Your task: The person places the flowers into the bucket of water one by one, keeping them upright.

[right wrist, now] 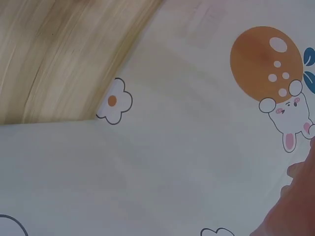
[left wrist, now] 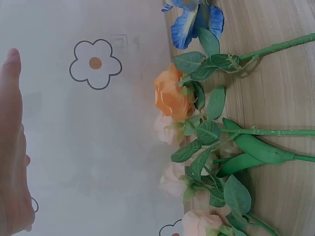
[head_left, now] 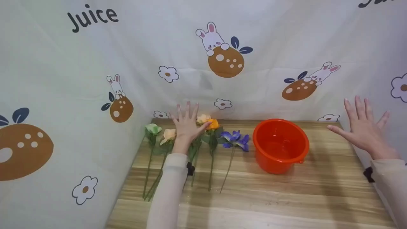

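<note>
Several artificial flowers lie side by side on the wooden table [head_left: 254, 197], stems toward me: a green one [head_left: 153, 128], a peach one [head_left: 169, 134], an orange one [head_left: 213, 124] and a blue one [head_left: 235, 138]. My left hand [head_left: 187, 122] hovers flat above them with fingers spread, holding nothing. The orange flower [left wrist: 170, 96] and blue flower [left wrist: 194, 22] show close up in the left wrist view, the left hand [left wrist: 12, 147] beside them. An empty red bucket [head_left: 281, 145] stands to the right. My right hand [head_left: 362, 125] is raised and spread, right of the bucket.
A cloth backdrop [head_left: 203, 63] printed with rabbits, oranges and flowers walls the table at the back and both sides. The right wrist view shows mostly this cloth [right wrist: 187, 162] and a table corner [right wrist: 59, 49].
</note>
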Motion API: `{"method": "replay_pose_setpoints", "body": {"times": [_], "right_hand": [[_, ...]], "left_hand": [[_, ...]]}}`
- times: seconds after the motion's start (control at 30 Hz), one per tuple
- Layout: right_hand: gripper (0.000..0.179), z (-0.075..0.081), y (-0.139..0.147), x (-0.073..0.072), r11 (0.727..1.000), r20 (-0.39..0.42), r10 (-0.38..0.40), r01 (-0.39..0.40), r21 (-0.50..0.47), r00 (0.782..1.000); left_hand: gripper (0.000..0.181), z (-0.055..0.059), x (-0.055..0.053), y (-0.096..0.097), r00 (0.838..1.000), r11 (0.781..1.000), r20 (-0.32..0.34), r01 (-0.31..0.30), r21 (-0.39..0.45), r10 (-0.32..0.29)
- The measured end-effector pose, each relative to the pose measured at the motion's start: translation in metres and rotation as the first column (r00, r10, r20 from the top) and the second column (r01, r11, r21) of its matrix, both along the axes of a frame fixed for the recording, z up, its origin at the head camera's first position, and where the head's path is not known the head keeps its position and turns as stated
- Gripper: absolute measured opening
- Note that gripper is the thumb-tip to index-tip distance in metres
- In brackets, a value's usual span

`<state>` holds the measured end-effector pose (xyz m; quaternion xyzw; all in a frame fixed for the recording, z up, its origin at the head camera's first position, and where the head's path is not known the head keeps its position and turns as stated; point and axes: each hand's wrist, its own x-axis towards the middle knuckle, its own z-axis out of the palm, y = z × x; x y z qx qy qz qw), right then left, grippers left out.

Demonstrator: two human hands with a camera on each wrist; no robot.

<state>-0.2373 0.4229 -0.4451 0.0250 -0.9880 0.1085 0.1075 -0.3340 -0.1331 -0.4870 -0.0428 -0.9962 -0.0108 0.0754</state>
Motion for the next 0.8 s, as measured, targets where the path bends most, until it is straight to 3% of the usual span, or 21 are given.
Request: {"method": "replay_pose_setpoints", "body": {"times": [0.43, 0.8], "right_hand": [[0.104, -0.004, -0.006, 0.009, 0.998, -0.019, 0.045, -0.046, -0.037, 0.999], [0.109, -0.018, -0.016, 0.015, 0.985, -0.003, 0.132, -0.131, -0.112, 0.991]], "left_hand": [[0.100, -0.008, 0.005, -0.011, 0.998, 0.997, -0.056, 0.025, 0.079, -0.021], [0.105, -0.018, 0.013, -0.026, 1.000, 0.997, -0.024, -0.004, 0.077, 0.006]]}}
